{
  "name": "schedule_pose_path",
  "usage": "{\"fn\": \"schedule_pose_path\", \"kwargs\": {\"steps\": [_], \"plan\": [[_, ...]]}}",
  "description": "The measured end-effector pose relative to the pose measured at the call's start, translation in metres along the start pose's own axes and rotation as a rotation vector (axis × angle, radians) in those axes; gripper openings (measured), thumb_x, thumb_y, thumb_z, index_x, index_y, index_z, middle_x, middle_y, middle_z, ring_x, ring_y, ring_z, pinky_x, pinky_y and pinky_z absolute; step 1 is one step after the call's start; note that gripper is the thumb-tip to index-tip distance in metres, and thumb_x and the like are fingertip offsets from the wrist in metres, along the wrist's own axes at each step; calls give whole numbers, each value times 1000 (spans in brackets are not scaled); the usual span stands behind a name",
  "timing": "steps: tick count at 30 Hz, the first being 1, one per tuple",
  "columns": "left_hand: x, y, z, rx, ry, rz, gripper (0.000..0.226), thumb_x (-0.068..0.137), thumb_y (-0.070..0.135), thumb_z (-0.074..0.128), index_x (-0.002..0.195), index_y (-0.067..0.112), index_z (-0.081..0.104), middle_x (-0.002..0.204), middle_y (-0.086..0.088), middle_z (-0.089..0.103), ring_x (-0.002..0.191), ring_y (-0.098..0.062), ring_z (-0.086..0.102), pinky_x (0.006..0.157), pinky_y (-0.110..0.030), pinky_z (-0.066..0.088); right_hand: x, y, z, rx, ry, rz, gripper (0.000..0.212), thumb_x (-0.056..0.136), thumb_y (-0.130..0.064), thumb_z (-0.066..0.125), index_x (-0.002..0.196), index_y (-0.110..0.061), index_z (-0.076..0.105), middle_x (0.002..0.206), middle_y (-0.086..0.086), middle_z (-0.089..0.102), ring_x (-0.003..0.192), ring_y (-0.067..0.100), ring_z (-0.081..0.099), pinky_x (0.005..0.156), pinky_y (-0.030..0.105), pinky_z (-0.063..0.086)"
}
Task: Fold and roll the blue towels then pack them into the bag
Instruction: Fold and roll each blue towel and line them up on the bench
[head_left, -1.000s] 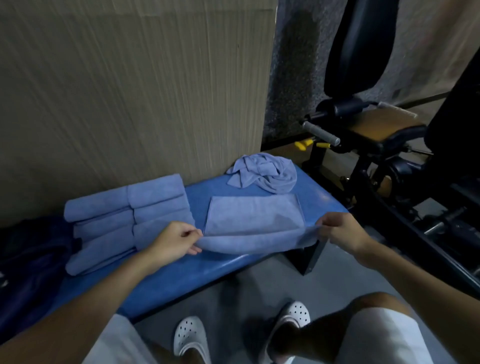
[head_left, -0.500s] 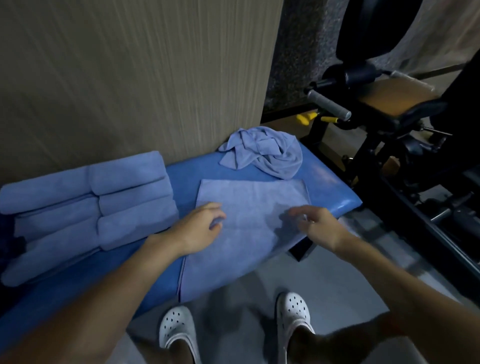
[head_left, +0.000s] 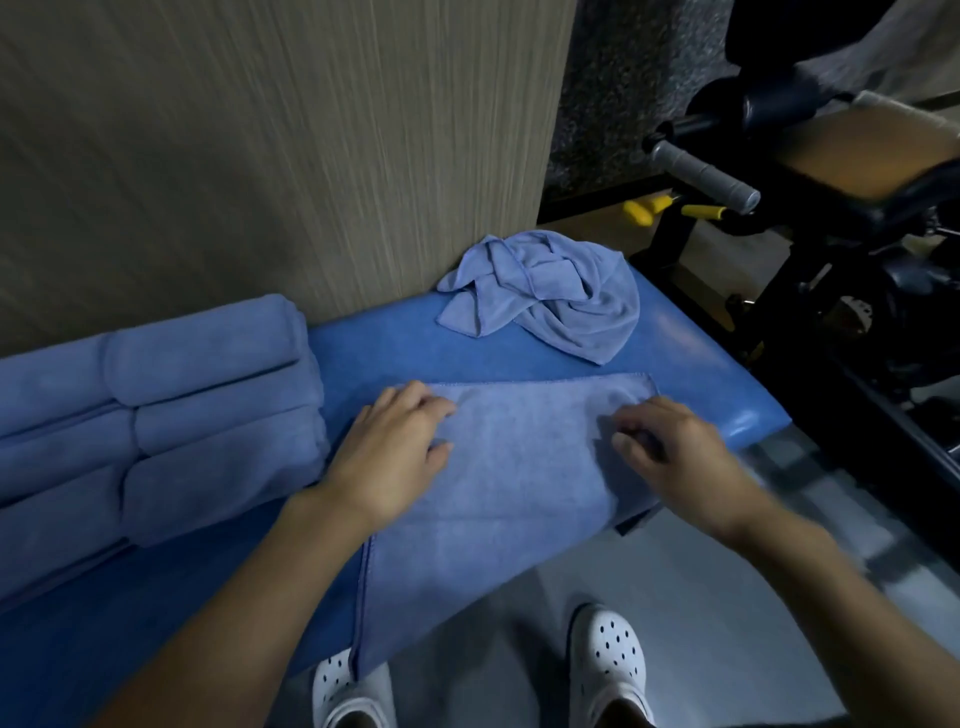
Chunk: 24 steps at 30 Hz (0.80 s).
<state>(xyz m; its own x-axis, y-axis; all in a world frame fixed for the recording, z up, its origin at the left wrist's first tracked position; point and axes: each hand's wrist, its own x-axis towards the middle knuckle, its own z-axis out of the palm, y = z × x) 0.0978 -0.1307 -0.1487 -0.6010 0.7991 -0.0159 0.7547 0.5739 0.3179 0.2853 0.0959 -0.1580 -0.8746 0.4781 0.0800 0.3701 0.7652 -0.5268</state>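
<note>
A flat blue towel lies across the blue padded bench, its near part hanging over the front edge. My left hand rests on the towel's left side with relaxed fingers. My right hand touches its right side with bent fingertips; no fold is lifted. A crumpled blue towel sits at the back of the bench by the wall. Several rolled blue towels lie stacked on the left of the bench. No bag is in view.
A wood-grain wall panel stands right behind the bench. A black exercise machine with a grey handle crowds the right side. My feet in white clogs stand on the grey floor under the bench edge.
A second ago both hands held the towel's near edge lifted. They laid it flat, moved onto it, and now sit further toward its far edge. The view has tilted down and closer.
</note>
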Motion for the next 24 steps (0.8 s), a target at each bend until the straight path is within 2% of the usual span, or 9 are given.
{"fn": "schedule_pose_path", "kwargs": {"steps": [3, 7, 10, 12, 14, 16, 18, 20, 24], "plan": [[12, -7, 1, 107, 24, -51, 52, 95, 36, 57, 143, 22, 45, 140, 4, 43, 125, -22, 41, 99, -37, 35, 15, 5, -2, -8, 64, 119, 28, 89, -32, 63, 116, -27, 60, 116, -2, 54, 110, 25, 49, 96, 50, 41], [23, -16, -6, 147, -9, -130, 58, 94, 42, 58, 144, 20, 40, 140, 1, 45, 127, -25, 43, 101, -42, 37, 31, 7, 0, -133, 9, 259, 60, 89, -34, 65, 142, -24, 39, 138, 4, 46, 129, 30, 36, 103, 49, 31], [27, -21, -7, 92, -38, -166, 51, 90, 41, 64, 133, 17, 50, 126, -3, 51, 118, -27, 48, 98, -46, 41, 39, 15, 1, -23, -20, 242, 75, 83, -22, 73, 146, -20, 33, 132, 10, 48, 123, 27, 42, 99, 40, 37], [29, -23, -7, 11, -37, -165, 42, 86, 38, 69, 121, 17, 57, 114, -2, 53, 111, -26, 52, 96, -46, 43, 44, 19, -1, 63, -44, 279, 76, 80, -17, 75, 144, -17, 34, 121, 11, 54, 110, 23, 49, 87, 29, 36], [28, -24, -8, -67, -7, -158, 29, 83, 33, 73, 105, 20, 59, 102, 1, 52, 100, -23, 55, 91, -45, 45, 47, 19, -1, 13, -53, 290, 55, 81, -16, 74, 129, -15, 48, 110, 7, 57, 103, 27, 53, 79, 28, 34], [25, -22, -10, -100, 20, -143, 24, 83, 29, 74, 92, 23, 52, 92, 6, 50, 89, -19, 54, 83, -42, 46, 46, 16, 0, -45, -13, 234, 21, 81, -15, 70, 95, -18, 54, 88, 1, 56, 89, 28, 54, 69, 31, 33], [24, -20, -11, -97, 31, -116, 26, 83, 26, 73, 86, 22, 48, 86, 5, 51, 83, -20, 54, 76, -40, 45, 43, 14, 0, -35, 41, 176, 24, 84, -21, 68, 73, -19, 47, 74, -2, 51, 75, 25, 50, 63, 33, 33], [23, -20, -12, -106, 41, -102, 24, 83, 24, 72, 83, 20, 48, 80, 4, 54, 77, -18, 55, 68, -37, 44, 42, 17, 0, -19, 98, 133, 28, 89, -27, 63, 67, -20, 47, 74, 0, 51, 76, 23, 49, 64, 33, 33], [23, -18, -14, -127, 56, -121, 35, 84, 28, 72, 68, 6, 50, 67, -5, 53, 64, -18, 52, 58, -38, 38, 42, 21, -3, -80, 102, 53, 33, 86, -17, 66, 59, -12, 49, 67, 5, 54, 80, 20, 48, 62, 22, 29]]}}
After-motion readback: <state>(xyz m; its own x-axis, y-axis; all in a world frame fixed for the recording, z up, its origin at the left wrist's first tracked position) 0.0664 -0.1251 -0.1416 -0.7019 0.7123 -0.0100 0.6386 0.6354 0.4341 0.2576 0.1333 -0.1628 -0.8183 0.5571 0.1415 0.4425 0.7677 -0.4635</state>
